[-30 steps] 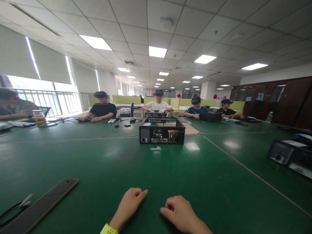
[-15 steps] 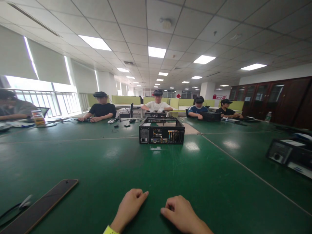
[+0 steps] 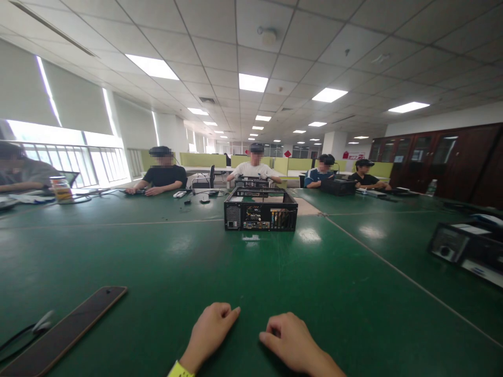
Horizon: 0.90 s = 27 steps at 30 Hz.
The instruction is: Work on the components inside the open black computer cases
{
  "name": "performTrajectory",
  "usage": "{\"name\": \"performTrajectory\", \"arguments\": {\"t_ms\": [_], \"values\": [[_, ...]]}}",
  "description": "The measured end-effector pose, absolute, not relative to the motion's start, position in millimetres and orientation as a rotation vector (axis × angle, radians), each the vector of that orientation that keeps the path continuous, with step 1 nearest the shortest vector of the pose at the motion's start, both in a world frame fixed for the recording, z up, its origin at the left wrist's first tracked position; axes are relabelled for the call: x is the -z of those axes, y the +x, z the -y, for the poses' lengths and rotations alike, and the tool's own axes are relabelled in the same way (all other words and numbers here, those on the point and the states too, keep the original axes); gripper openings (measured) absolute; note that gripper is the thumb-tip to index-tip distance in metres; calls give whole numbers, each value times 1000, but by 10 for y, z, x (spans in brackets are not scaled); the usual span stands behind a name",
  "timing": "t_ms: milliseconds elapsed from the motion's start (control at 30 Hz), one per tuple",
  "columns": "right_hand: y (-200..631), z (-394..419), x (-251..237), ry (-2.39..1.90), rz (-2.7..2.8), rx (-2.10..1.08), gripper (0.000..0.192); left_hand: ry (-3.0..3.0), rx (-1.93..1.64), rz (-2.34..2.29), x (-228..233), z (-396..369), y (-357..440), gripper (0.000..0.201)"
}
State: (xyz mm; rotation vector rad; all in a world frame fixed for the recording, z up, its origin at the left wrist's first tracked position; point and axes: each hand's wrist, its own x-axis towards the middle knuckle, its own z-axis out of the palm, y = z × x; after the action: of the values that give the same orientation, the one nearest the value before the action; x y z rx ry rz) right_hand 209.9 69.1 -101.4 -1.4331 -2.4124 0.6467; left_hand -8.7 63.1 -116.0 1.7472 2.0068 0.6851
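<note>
My left hand (image 3: 212, 328) rests on the green table (image 3: 157, 262) near its front edge, fingers curled into a loose fist and thumb pointing forward right. Beside it, a short gap away, my right hand (image 3: 288, 337) lies on the table too, curled in the same way with its thumb toward the left. Neither hand shows anything held, though the curled fingertips are partly hidden. A yellow-green band (image 3: 181, 369) circles my left wrist. Straight ahead, beyond both hands, stands an uncovered black computer case (image 3: 260, 215) with its rear ports facing me.
A long dark flat board (image 3: 70, 330) and a cable (image 3: 23, 335) lie at left front. Another computer unit (image 3: 467, 251) sits at the right edge. Several people wearing head devices sit across the table, with a second black case (image 3: 338, 187), a mouse (image 3: 205, 200) and a jar (image 3: 61, 189).
My hands stay nearly in place. Across the table, the person in blue has raised and turned their head, and the person in white has shifted their arms.
</note>
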Motion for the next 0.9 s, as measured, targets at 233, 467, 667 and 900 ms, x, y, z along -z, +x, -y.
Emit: {"name": "performTrajectory", "arguments": {"t_ms": [233, 467, 667, 900], "values": [[2105, -704, 1052, -1410, 2401, -617, 30, 1792, -656, -2031, 1190, -616, -92, 43], [2110, -698, 1056, -1400, 2389, -640, 31, 1772, -662, -2020, 1174, -604, -79, 43], [2118, -701, 1048, -1398, 2394, -657, 31, 1766, -644, -2032, 1159, -607, -69, 43], [2118, -699, 1053, -1399, 2389, -668, 31, 1774, -659, -2028, 1148, -607, -63, 43]]}}
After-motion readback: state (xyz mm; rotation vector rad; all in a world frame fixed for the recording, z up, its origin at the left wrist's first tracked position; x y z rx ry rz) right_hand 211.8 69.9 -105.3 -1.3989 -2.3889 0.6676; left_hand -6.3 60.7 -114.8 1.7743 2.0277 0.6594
